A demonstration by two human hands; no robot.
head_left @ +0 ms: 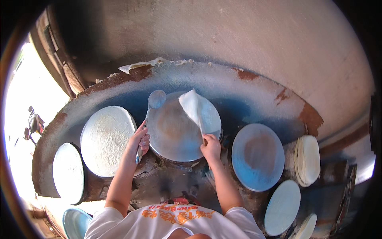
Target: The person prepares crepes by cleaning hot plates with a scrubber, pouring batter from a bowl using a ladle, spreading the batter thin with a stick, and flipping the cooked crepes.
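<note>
The central griddle [169, 133] is taken as reference; a thin white sheet [191, 105], pancake or cloth being uncertain, is located over its right half, with the broad end toward the far rim and the narrow end gathered at the near right rim; this end is pinched by the fingers of the right hand [211, 148]; a metal ladle [157, 99] is gripped by its handle in the closed left hand [139, 139], just left of the central griddle, with the bowl at the far left rim; a white-coated griddle [107, 141] is set to the left of the central griddle, and a brown-centred griddle [258, 157] to the right; a light, even pull is probably best applied, since tearing could result from a sharp tug; the ladle should be kept clear of the sheet, and fingertips off the possibly hot surface.
</note>
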